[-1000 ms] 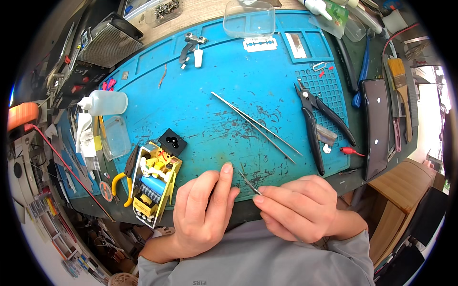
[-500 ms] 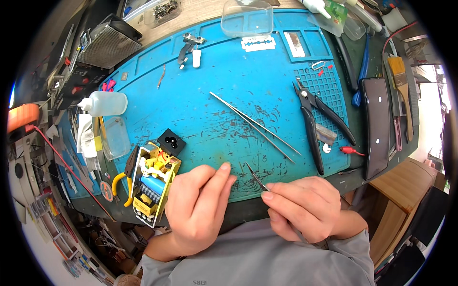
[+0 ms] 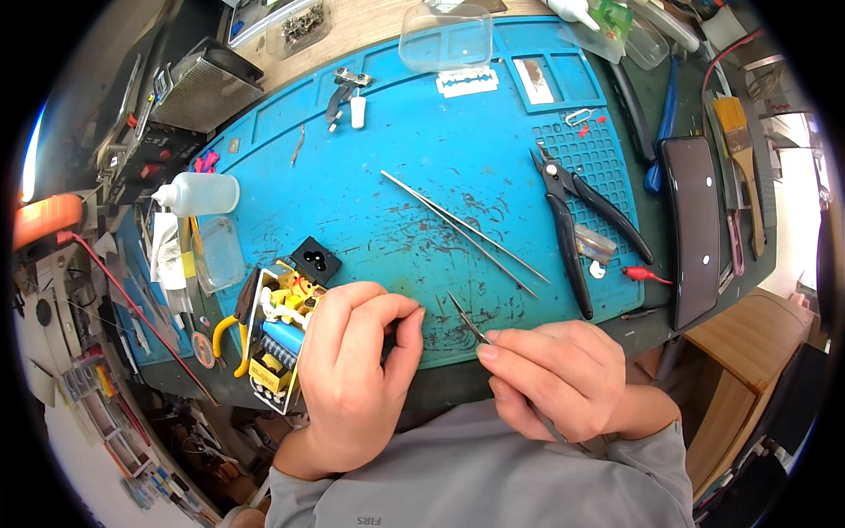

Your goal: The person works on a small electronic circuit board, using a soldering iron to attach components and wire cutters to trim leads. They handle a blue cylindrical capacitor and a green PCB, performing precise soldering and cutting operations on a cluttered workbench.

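My right hand [image 3: 563,378] pinches a pair of dark, fine-tipped tweezers [image 3: 466,319] whose points reach forward and left over the mat's near edge. To its left, my left hand [image 3: 356,378] is closed, thumb pressed to the fingertips; whatever lies between them is too small or hidden to make out. Right beside that hand stands an open power supply board [image 3: 283,339] with yellow and blue parts, partly covered by the hand. A black power socket [image 3: 315,260] sits at its far end. Farther off, long silver tweezers [image 3: 462,229] lie spread on the blue work mat [image 3: 352,211].
Black-handled cutters [image 3: 570,220] and a dark phone [image 3: 695,233] lie to the right. On the left are yellow-handled pliers [image 3: 231,334], a squeeze bottle [image 3: 201,194] and a clear tray [image 3: 218,253]. A razor blade [image 3: 466,83] lies at the back, near a clear box [image 3: 445,40].
My left fingers have curled in from a straighter pinch, the thumb now meeting the fingertips. The right hand keeps its tweezers with little movement. The whole view has shifted slightly.
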Demonstrator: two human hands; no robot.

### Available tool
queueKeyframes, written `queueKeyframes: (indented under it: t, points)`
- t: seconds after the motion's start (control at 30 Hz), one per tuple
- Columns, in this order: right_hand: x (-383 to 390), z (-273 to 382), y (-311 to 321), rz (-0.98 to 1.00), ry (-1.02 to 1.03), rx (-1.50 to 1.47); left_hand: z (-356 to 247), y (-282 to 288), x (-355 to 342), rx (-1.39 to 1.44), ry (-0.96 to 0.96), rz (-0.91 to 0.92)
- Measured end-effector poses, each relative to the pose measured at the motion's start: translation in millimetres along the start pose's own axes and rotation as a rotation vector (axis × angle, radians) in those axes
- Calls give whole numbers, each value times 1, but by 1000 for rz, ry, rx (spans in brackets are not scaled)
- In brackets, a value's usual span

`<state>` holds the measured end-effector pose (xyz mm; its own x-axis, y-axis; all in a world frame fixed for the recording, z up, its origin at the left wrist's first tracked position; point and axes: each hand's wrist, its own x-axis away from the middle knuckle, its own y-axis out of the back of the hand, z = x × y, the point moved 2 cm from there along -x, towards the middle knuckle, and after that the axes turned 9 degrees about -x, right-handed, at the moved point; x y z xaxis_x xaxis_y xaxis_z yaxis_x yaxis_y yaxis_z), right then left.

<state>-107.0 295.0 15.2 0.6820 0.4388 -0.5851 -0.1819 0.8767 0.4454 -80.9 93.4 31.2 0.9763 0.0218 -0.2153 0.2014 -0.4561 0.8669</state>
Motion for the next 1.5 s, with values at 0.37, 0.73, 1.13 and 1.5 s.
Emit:
queueKeyframes:
  t: [0.37,0.73,1.13,1.5]
  points:
    - [0,-1,0,-7,-4,-17,7,3,17,-3,-76,-57]
    - [-4,2,-1,72,30,-4,10,3,23,-90,-254,-97]
    - [-3,3,-3,124,66,42,7,0,28,-229,-337,-116]
    - [1,3,-3,53,23,41,12,-1,27,-215,-381,-129]
